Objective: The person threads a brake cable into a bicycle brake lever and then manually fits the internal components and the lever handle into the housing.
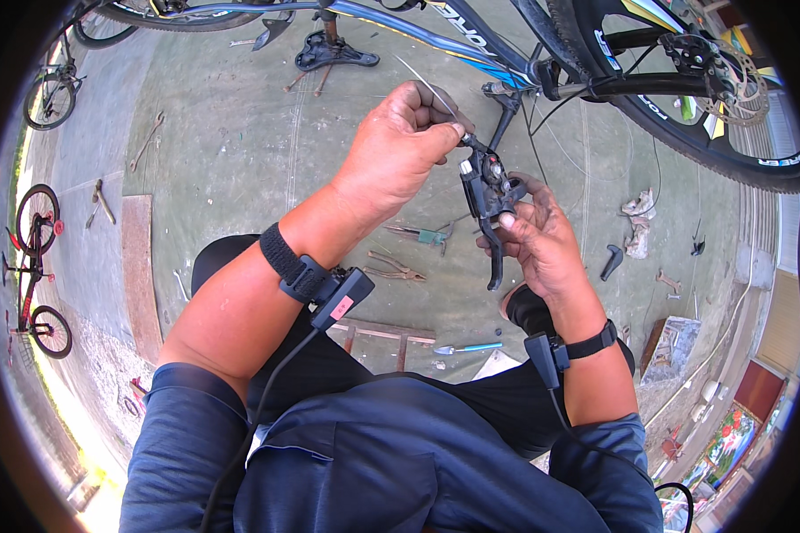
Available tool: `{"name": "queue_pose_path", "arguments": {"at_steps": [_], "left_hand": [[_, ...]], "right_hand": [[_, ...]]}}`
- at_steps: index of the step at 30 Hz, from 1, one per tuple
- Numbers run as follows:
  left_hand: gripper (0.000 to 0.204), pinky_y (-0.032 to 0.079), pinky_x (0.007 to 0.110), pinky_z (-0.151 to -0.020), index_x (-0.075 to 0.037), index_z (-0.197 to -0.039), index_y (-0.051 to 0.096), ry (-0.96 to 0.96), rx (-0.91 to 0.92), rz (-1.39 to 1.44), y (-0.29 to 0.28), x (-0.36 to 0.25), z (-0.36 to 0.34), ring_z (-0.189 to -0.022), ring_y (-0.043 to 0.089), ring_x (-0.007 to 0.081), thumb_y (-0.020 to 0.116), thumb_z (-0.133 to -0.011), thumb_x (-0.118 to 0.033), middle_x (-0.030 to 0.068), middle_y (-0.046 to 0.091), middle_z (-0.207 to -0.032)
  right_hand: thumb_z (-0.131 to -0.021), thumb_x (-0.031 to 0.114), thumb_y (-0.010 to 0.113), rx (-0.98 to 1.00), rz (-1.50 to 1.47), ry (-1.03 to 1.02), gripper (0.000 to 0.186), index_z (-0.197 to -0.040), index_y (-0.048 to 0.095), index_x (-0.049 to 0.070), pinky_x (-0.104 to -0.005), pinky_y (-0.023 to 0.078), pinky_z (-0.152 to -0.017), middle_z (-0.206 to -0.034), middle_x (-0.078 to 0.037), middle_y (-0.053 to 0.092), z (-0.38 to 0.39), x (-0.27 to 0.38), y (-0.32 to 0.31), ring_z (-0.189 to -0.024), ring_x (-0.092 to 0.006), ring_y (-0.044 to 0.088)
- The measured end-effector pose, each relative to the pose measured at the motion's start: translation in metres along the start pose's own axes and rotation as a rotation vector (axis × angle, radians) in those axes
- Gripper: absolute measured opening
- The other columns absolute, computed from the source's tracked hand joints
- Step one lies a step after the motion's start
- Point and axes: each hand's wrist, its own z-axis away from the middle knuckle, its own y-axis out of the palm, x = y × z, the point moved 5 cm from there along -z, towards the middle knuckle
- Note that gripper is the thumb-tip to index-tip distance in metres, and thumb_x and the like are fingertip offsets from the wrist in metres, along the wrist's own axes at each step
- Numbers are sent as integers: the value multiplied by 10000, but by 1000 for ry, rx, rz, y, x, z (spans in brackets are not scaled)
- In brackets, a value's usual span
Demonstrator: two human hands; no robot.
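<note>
A black bicycle brake and shift lever (486,186) is held up in front of me, its blade pointing down. My right hand (538,233) grips it from the right, thumb and fingers around its lower body. At its top end my left hand (415,133) pinches a thin, pale cable (438,96) close to where it meets the lever. The cable's other end sticks up past my left fingers. Exactly how far the cable runs into the lever is hidden by my fingertips.
An upside-down bicycle (444,40) stands ahead, its saddle (333,53) on the floor and a wheel (711,98) at right. Pliers (396,266), green-handled cutters (425,236), a blue-handled tool (471,348), a wrench (148,140) and a hammer (103,202) lie around.
</note>
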Motion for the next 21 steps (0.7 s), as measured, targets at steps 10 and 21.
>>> {"name": "queue_pose_path", "arguments": {"at_steps": [10, 21], "left_hand": [[184, 487, 253, -742, -37, -1063, 552, 69, 17, -63, 3, 0, -1, -889, 614, 110, 625, -894, -49, 63, 669, -989], [161, 510, 351, -723, -17, -939, 600, 211, 365, -655, 42, 28, 35, -780, 638, 252, 620, -779, -23, 134, 635, -848]], "right_hand": [[-845, 164, 729, 18, 112, 51, 692, -1388, 326, 14, -368, 575, -714, -1049, -153, 646, -1, -10, -1, -831, -252, 696], [-943, 381, 633, 1, 367, -108, 522, -1273, 548, -14, -348, 503, -885, -1093, -135, 672, -6, 19, -17, -988, -222, 654]]}}
